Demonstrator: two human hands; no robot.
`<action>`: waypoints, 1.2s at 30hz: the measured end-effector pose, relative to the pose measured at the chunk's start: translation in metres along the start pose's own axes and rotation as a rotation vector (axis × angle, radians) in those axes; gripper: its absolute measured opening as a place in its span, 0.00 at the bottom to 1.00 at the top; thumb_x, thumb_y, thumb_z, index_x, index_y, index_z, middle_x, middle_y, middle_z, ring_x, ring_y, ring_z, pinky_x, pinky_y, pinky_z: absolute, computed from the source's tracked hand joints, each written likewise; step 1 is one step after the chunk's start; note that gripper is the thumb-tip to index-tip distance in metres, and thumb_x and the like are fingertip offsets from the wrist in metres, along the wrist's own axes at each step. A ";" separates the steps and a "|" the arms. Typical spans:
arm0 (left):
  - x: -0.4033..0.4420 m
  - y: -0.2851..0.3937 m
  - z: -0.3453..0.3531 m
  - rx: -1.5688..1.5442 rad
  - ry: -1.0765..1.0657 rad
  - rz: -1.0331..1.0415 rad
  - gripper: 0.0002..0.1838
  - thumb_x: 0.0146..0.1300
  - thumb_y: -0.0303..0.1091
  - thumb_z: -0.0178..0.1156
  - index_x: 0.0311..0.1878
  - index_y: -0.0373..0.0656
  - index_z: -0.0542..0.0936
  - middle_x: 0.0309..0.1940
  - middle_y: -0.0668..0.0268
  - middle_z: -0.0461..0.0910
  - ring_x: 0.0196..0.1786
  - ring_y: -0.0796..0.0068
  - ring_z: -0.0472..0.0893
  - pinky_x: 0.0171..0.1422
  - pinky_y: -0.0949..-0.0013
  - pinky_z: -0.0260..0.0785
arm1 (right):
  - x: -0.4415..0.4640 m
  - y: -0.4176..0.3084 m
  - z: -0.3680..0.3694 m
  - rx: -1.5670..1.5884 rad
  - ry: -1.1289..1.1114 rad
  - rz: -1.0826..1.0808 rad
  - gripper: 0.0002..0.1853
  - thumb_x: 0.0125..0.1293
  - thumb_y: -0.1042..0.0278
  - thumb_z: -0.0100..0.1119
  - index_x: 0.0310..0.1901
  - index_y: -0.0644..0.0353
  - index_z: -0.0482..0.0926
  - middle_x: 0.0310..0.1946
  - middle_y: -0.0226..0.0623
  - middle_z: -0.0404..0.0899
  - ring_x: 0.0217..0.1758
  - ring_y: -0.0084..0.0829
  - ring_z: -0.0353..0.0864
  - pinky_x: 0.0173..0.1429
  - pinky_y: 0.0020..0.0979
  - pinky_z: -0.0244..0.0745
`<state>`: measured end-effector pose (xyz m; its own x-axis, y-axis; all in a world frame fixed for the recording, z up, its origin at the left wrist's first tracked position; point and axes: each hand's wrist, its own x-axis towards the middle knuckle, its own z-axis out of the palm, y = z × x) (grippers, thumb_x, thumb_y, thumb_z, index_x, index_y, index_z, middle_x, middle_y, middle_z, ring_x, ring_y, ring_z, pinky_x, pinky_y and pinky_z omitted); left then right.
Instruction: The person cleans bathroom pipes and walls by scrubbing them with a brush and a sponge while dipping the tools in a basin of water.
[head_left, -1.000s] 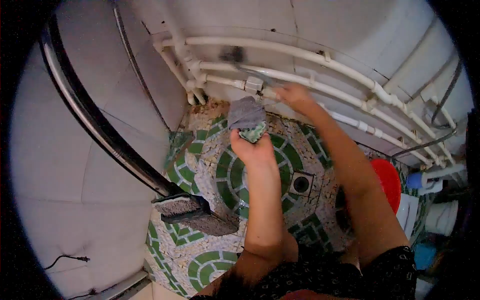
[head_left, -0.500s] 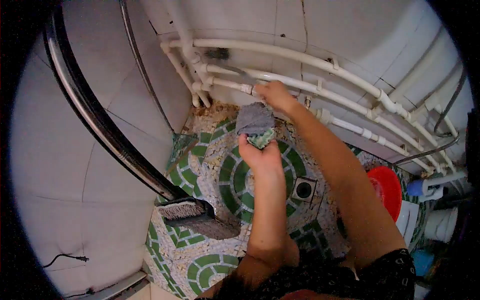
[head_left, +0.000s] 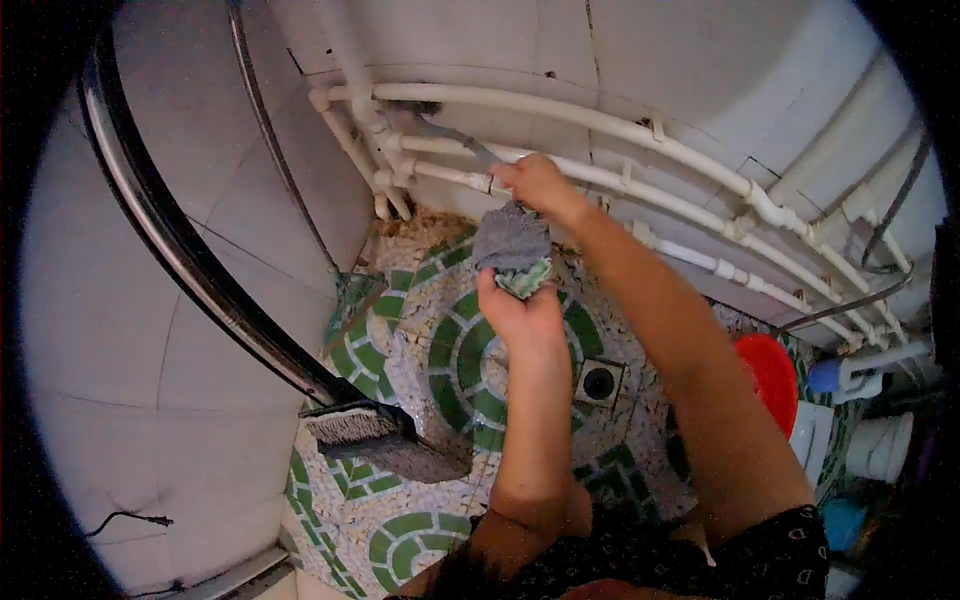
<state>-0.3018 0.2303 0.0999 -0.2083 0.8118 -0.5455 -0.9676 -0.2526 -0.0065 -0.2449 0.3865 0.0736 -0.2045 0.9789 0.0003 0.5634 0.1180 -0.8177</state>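
My right hand (head_left: 540, 187) is closed around the grey handle of a brush (head_left: 462, 140). The brush's dark head reaches up and left to the topmost white pipe (head_left: 520, 100) and is partly hidden by it. My left hand (head_left: 520, 310) grips a damp-looking grey cloth (head_left: 512, 238) together with a crumpled green-and-white cloth (head_left: 525, 278). Both cloths are held over the floor, just below my right hand. My left fingers are partly covered by the cloth.
A flat mop (head_left: 390, 440) with a long pole leans across the left side. A thin-poled green broom (head_left: 352, 300) stands in the corner. A floor drain (head_left: 598, 384), a red basin (head_left: 768, 385) and a white bucket (head_left: 880, 447) are to the right. Pipes line the tiled wall.
The brush head has shifted slightly left along the upper pipe, and its handle looks sharper now. My left hand with the cloths stays almost in place. The whole view has moved a little.
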 end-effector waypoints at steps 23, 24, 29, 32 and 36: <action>0.014 0.011 0.000 -0.032 0.053 -0.023 0.15 0.62 0.36 0.43 0.48 0.40 0.73 0.47 0.65 0.76 0.49 0.65 0.75 0.54 0.62 0.67 | -0.122 0.042 -0.161 -0.297 -0.147 0.149 0.23 0.60 0.46 0.51 0.20 0.58 0.74 0.12 0.25 0.65 0.13 0.20 0.61 0.16 0.25 0.53; 0.014 0.013 0.002 -0.038 0.047 -0.002 0.15 0.62 0.36 0.43 0.48 0.40 0.73 0.47 0.64 0.76 0.49 0.65 0.75 0.54 0.62 0.67 | -0.141 0.036 -0.169 -0.101 -0.046 0.291 0.23 0.60 0.46 0.51 0.19 0.59 0.74 0.12 0.26 0.65 0.13 0.20 0.61 0.16 0.26 0.53; 0.010 0.012 0.001 -0.003 0.055 0.018 0.16 0.62 0.36 0.43 0.48 0.40 0.73 0.47 0.64 0.75 0.49 0.65 0.75 0.54 0.62 0.67 | -0.061 0.013 -0.104 -0.283 -0.155 0.097 0.23 0.58 0.49 0.53 0.23 0.66 0.75 0.14 0.37 0.68 0.16 0.29 0.68 0.19 0.34 0.60; 0.010 0.002 -0.006 0.019 -0.051 0.011 0.16 0.62 0.35 0.43 0.48 0.40 0.73 0.47 0.64 0.76 0.49 0.65 0.75 0.55 0.62 0.67 | -0.007 -0.037 -0.036 -0.398 -0.156 -0.134 0.27 0.58 0.47 0.50 0.26 0.71 0.75 0.20 0.51 0.75 0.28 0.43 0.78 0.31 0.43 0.69; 0.007 -0.005 -0.003 0.011 0.007 -0.004 0.15 0.62 0.34 0.43 0.48 0.40 0.74 0.47 0.64 0.76 0.49 0.65 0.75 0.54 0.62 0.68 | -0.017 -0.042 -0.045 -0.512 -0.126 -0.287 0.27 0.59 0.46 0.46 0.28 0.70 0.76 0.22 0.52 0.75 0.30 0.43 0.77 0.35 0.42 0.68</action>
<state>-0.2984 0.2357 0.0935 -0.2032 0.8093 -0.5511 -0.9700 -0.2430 0.0007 -0.2291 0.3722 0.1337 -0.4816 0.8722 0.0861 0.7793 0.4711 -0.4134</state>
